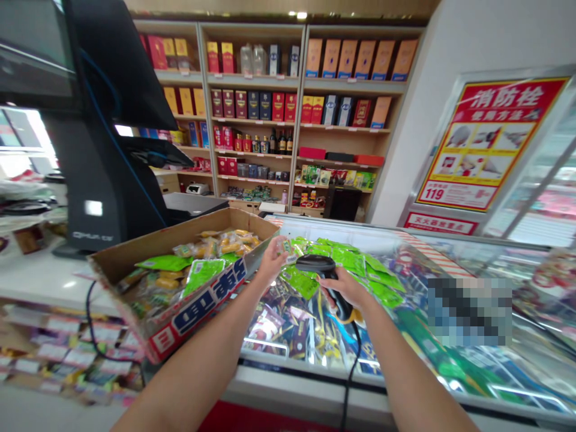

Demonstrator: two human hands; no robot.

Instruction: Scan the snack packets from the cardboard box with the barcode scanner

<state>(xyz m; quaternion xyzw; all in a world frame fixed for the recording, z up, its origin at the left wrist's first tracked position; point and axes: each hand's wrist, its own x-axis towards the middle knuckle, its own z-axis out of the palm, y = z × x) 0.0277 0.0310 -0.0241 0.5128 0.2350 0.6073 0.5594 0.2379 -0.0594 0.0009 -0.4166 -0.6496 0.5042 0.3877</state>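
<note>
My left hand [271,262] pinches a small snack packet [284,248] and holds it up close to the head of a black handheld barcode scanner [322,267]. My right hand [344,292] is wrapped around the scanner's handle, and a black cable [353,360] hangs down from it. To the left, an open cardboard box [197,312] holds many yellow and green vacuum-packed snacks. Below my hands, loose green packets [335,255] lie in a heap on a glass-topped freezer chest [288,354].
A black checkout terminal [105,180] stands on a white counter [40,279] at the left. Behind the freezer, wooden shelves [252,117] carry boxed liquor and bottles. A red fire hydrant instruction sign [486,144] hangs on the right wall, and a blurred patch covers part of the freezer.
</note>
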